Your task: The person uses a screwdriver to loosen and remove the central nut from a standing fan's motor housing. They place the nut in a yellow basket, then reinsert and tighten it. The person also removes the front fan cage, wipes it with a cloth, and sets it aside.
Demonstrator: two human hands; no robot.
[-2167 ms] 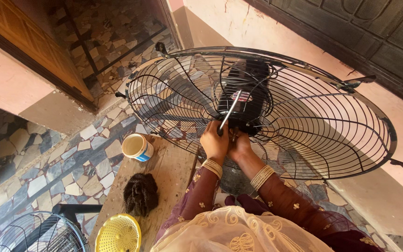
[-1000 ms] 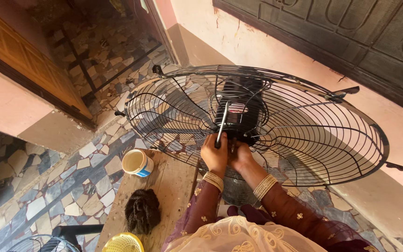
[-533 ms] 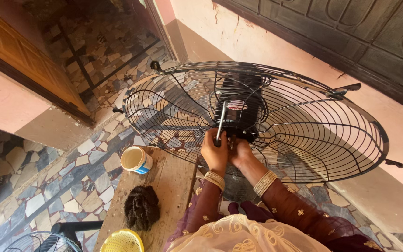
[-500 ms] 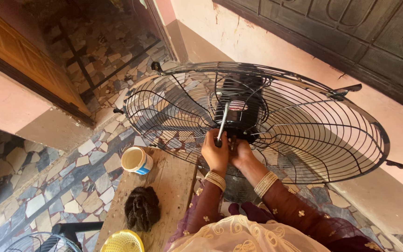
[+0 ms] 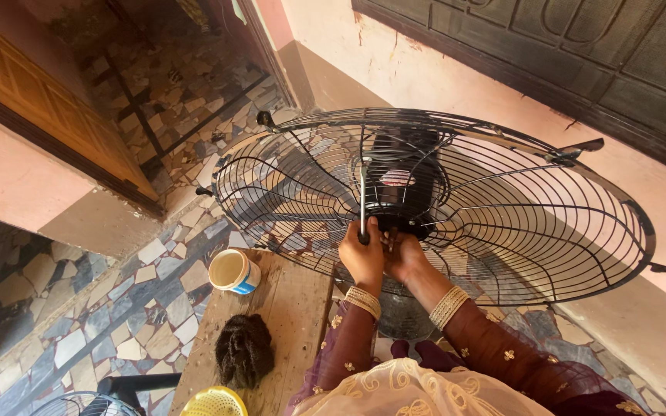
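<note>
Fan guard: a large round black wire cage (image 5: 502,223) lies tilted at the far edge of the wooden worktop (image 5: 294,308), reaching out over the patterned tile floor (image 5: 117,308) towards the pink wall on the right.
Motor housing: the black block (image 5: 406,181) sits at the cage's centre, seen through the wires, with a small red-and-white label on it.
Left hand: the left hand (image 5: 364,258) is clenched around the handle of a thin tool, most likely a screwdriver (image 5: 362,204), whose shaft runs up through the wires towards the hub.
Right hand: the right hand (image 5: 406,254) is just beside the left, fingers curled against the wires near the hub; whether it grips a wire or only steadies the cage I cannot tell.
Done so far: the motor is seated in the guard, and no blades show inside it (a second guard half (image 5: 71,404) lies on the floor at near left).
Left to do: judging by the tool at the hub, a fastening there is being worked; how many fasteners are finished cannot be told.
Nearby on the worktop: a white cup with a blue band (image 5: 233,271), a dark bundled cloth (image 5: 244,350) and a yellow perforated bowl (image 5: 213,403), all well apart from the hands.
</note>
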